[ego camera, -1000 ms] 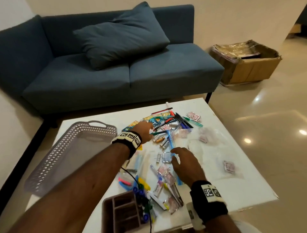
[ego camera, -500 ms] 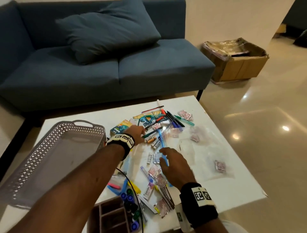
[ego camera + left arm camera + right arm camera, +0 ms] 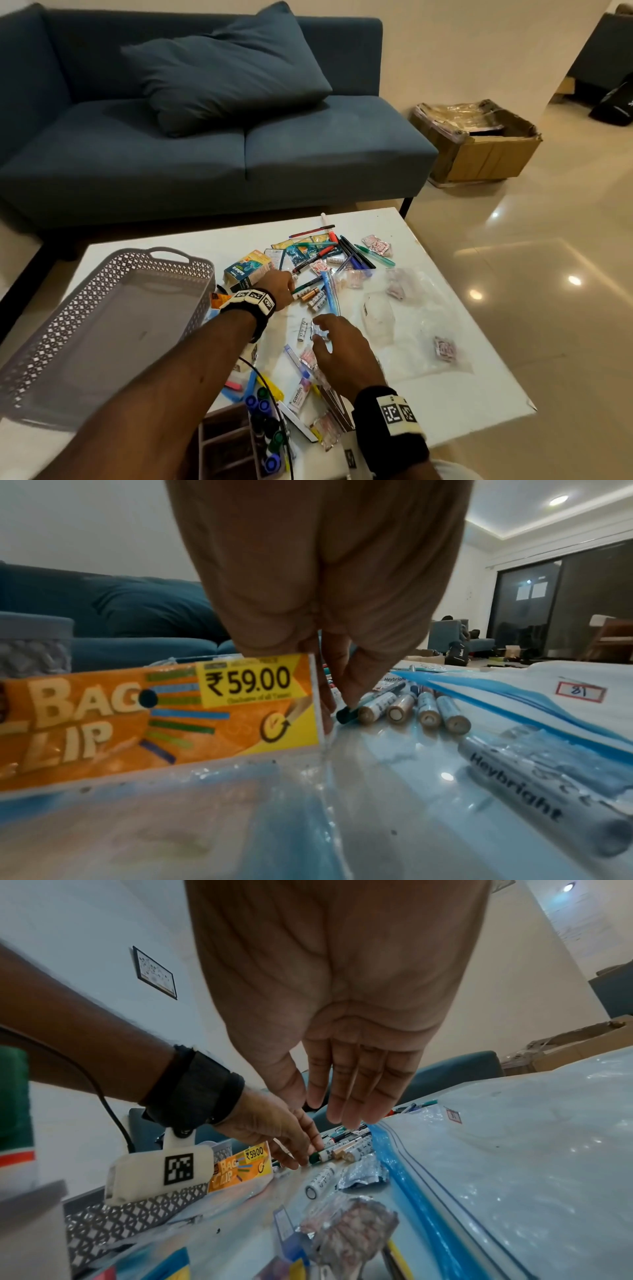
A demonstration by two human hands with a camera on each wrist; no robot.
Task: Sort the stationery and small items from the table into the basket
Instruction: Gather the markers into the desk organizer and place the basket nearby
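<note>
A grey perforated basket (image 3: 202,274) stands at the table's left, nothing visible inside it. Pens, batteries, foil packets and small boxes lie heaped on the white table (image 3: 462,394). My left hand (image 3: 291,291) reaches down beside the basket and pinches the dark end of a green pen (image 3: 346,715), right next to a row of batteries (image 3: 397,712). My right hand (image 3: 317,330) hovers with straight fingers over a small foil packet (image 3: 321,334) and a lone battery (image 3: 302,329), holding nothing.
A brown compartment organiser (image 3: 222,445) and coloured bottles (image 3: 263,411) sit at the near edge. Clear zip bags (image 3: 411,325) cover the right half. An orange bag-clip pack (image 3: 154,718) lies under my left wrist. A blue sofa (image 3: 205,154) and cardboard box (image 3: 479,147) stand beyond.
The head view has swung so the basket shows more fully. Both hands stay over the same items; the left fingers have settled onto the pen's end.
</note>
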